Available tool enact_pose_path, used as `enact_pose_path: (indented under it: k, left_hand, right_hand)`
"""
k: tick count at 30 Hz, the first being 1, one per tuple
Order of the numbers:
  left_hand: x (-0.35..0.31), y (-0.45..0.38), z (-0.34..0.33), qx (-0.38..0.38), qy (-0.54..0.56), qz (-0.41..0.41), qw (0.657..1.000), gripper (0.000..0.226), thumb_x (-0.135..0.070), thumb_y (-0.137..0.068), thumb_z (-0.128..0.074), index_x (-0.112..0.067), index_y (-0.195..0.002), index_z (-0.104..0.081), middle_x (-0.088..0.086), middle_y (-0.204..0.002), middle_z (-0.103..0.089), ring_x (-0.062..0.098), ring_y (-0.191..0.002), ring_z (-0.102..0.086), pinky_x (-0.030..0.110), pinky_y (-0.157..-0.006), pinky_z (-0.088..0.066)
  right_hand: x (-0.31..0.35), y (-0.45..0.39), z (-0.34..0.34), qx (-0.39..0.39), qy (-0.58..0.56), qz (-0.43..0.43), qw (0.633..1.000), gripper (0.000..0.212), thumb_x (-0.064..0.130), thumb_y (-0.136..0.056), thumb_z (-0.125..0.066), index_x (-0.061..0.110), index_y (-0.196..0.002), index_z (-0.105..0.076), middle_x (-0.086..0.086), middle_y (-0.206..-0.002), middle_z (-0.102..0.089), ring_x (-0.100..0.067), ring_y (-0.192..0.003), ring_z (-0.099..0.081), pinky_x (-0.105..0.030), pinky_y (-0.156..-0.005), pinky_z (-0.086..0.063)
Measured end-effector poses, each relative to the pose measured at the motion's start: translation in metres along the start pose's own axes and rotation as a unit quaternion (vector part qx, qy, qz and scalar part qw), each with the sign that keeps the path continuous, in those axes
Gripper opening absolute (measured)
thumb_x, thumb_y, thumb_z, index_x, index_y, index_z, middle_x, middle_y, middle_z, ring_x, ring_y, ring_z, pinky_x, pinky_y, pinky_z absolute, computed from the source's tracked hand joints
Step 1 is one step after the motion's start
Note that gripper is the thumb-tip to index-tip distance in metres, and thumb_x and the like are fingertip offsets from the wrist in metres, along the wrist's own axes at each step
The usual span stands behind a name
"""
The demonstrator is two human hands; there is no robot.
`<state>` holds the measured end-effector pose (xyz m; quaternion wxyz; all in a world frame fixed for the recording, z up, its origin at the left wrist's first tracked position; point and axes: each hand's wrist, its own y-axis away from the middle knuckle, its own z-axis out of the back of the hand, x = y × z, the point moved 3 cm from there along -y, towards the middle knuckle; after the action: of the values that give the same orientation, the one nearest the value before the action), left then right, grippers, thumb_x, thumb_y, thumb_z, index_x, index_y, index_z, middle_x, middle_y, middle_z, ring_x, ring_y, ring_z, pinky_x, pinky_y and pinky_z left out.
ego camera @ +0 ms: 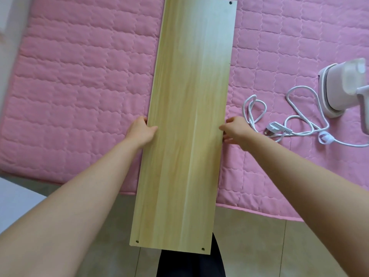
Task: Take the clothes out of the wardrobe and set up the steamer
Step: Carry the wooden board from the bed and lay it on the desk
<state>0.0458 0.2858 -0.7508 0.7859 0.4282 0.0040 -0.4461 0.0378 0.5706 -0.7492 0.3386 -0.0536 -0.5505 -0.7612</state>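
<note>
I am looking down on the pink quilted bed (79, 86), which fills most of the view, with pale floor tiles (259, 246) at its near edge. Across it, long axis running straight away from me and near end overhanging the floor, is the long light-wood board with corner holes (185, 126). My left hand (140, 132) grips its left edge, thumb on top, and my right hand (235, 130) grips the right edge opposite, both roughly mid-length. I judge the board is being settled as a pressing surface. The white handheld steamer (343, 88) stands on the bed well to the right, nearer my right hand, its white cord (299, 120) looping between them with the white plug (274, 127) just beside that hand. No clothes are in view. Reaching for the steamer, the loose cord is what could snag
</note>
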Motion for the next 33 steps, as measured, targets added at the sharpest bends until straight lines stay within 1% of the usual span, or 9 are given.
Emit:
enact_pose_path:
  k: [4,6,11,14,18,24,27,30,33]
  left_hand:
    - [-0.01,0.001,-0.008,0.023,-0.116,-0.002,0.993,0.073,-0.036,-0.084,-0.065,-0.002,-0.138,-0.03,0.018,-0.141,-0.03,0.037,-0.13,-0.039,0.043,-0.107,-0.035]
    - [-0.008,0.008,-0.01,0.021,-0.122,0.009,0.992,0.074,-0.034,-0.084,-0.065,-0.003,-0.139,-0.027,0.017,-0.142,-0.027,0.038,-0.13,-0.038,0.043,-0.107,-0.035]
    - [0.017,0.029,-0.017,0.033,-0.099,0.032,0.994,0.065,-0.029,-0.085,-0.064,-0.003,-0.134,-0.033,0.019,-0.138,-0.033,0.039,-0.126,-0.042,0.043,-0.105,-0.036]
    - [0.038,0.045,-0.024,0.024,-0.104,0.043,0.993,0.056,-0.028,-0.085,-0.063,-0.005,-0.129,-0.036,0.019,-0.134,-0.037,0.041,-0.122,-0.045,0.042,-0.103,-0.037]
    - [0.055,0.052,-0.026,0.012,-0.071,0.08,0.994,0.049,-0.025,-0.085,-0.062,-0.004,-0.124,-0.042,0.024,-0.129,-0.044,0.041,-0.119,-0.046,0.041,-0.1,-0.038]
    - [0.043,0.044,-0.021,-0.03,0.009,0.103,0.994,0.054,-0.03,-0.082,-0.063,-0.003,-0.127,-0.051,0.02,-0.128,-0.054,0.036,-0.121,-0.049,0.04,-0.099,-0.04]
    - [0.041,0.037,-0.021,-0.006,0.05,0.118,0.992,0.054,-0.037,-0.066,-0.062,-0.014,-0.114,-0.061,0.011,-0.115,-0.065,0.031,-0.11,-0.058,0.04,-0.095,-0.047]
    - [0.056,0.025,-0.027,0.003,0.106,0.149,0.983,0.047,-0.037,-0.052,-0.062,-0.019,-0.095,-0.068,0.006,-0.097,-0.072,0.028,-0.093,-0.066,0.041,-0.087,-0.054]
    - [0.044,0.042,-0.019,0.002,0.135,0.148,0.98,0.034,-0.028,-0.055,-0.065,-0.02,-0.088,-0.064,0.005,-0.093,-0.071,0.028,-0.09,-0.067,0.041,-0.086,-0.055]
  right_hand:
    - [0.008,0.002,-0.003,-0.005,0.1,-0.006,0.995,0.019,0.002,-0.077,-0.049,-0.006,-0.088,-0.062,-0.017,-0.069,-0.06,-0.039,-0.07,-0.067,-0.052,-0.069,-0.059]
    - [0.004,0.006,-0.005,0.0,0.113,-0.017,0.993,0.024,0.0,-0.074,-0.046,-0.009,-0.089,-0.062,-0.021,-0.071,-0.063,-0.043,-0.077,-0.069,-0.054,-0.066,-0.059]
    - [-0.021,0.034,-0.023,0.02,0.118,-0.028,0.992,0.018,-0.001,-0.073,-0.05,-0.006,-0.086,-0.061,-0.016,-0.071,-0.058,-0.04,-0.073,-0.066,-0.054,-0.066,-0.058]
    - [-0.042,0.055,-0.037,0.031,0.09,-0.042,0.995,0.026,-0.001,-0.073,-0.047,-0.004,-0.092,-0.064,-0.015,-0.073,-0.06,-0.042,-0.077,-0.067,-0.054,-0.06,-0.058]
    - [-0.061,0.067,-0.045,0.051,0.095,-0.058,0.992,0.031,-0.002,-0.073,-0.045,-0.004,-0.095,-0.067,-0.017,-0.076,-0.067,-0.036,-0.073,-0.066,-0.05,-0.065,-0.059]
    - [-0.053,0.051,-0.033,0.023,0.069,-0.048,0.996,0.019,0.002,-0.078,-0.052,-0.008,-0.088,-0.065,-0.018,-0.073,-0.066,-0.027,-0.065,-0.059,-0.044,-0.068,-0.055]
    - [-0.043,0.045,-0.033,0.02,0.027,-0.059,0.998,0.008,0.002,-0.081,-0.056,-0.001,-0.086,-0.061,-0.018,-0.075,-0.061,-0.029,-0.062,-0.058,-0.047,-0.067,-0.057]
    - [-0.044,0.042,-0.037,0.035,0.006,-0.091,0.995,0.023,0.004,-0.079,-0.062,-0.004,-0.101,-0.062,-0.019,-0.083,-0.064,-0.03,-0.065,-0.061,-0.054,-0.07,-0.058]
    - [-0.048,0.043,-0.038,0.019,0.007,-0.082,0.996,0.022,0.0,-0.078,-0.062,-0.002,-0.099,-0.062,-0.019,-0.082,-0.064,-0.029,-0.066,-0.058,-0.045,-0.068,-0.057]
